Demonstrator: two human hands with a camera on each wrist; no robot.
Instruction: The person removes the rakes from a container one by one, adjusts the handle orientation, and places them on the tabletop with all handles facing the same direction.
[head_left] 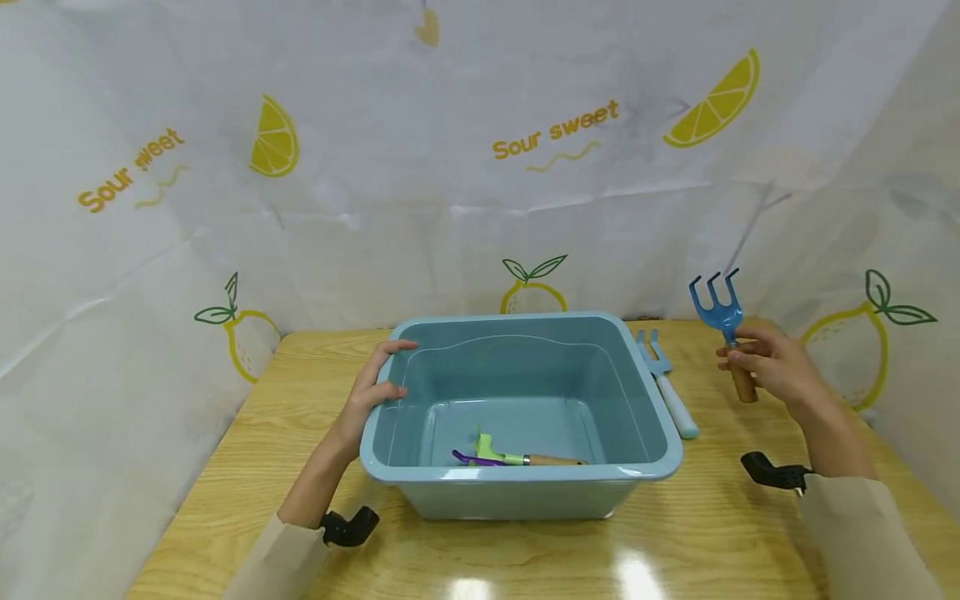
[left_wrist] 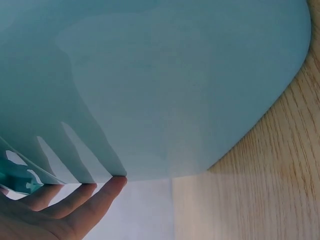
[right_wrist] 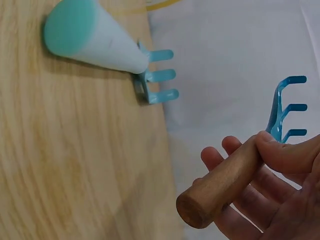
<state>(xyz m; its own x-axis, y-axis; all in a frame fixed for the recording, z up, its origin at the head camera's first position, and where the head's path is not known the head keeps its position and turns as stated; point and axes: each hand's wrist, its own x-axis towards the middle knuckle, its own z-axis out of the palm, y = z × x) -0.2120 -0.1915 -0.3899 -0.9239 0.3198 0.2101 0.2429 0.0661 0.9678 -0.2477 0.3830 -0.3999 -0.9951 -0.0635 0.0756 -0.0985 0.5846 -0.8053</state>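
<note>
A light blue plastic basin (head_left: 517, 498) stands on the wooden table. My left hand (head_left: 366, 400) holds its left rim, fingers and thumb hooked over the edge; the left wrist view shows the fingers (left_wrist: 102, 195) meeting that rim. Off to the basin's right, my right hand (head_left: 772, 362) grips a small hand rake (head_left: 723, 321) by its wooden handle (right_wrist: 220, 185), blue tines upward, raised above the table. Inside the basin lie a green garden tool with a wooden handle (head_left: 553, 460) and a purple tool (head_left: 472, 459), both partly hidden by the front rim.
A second rake, light blue with a pale handle (head_left: 675, 407), lies on the table (head_left: 300, 417) against the basin's right side, its turquoise handle end (right_wrist: 70, 27) nearest the right wrist camera. A white cloth with lemon prints (head_left: 375, 208) hangs behind the table.
</note>
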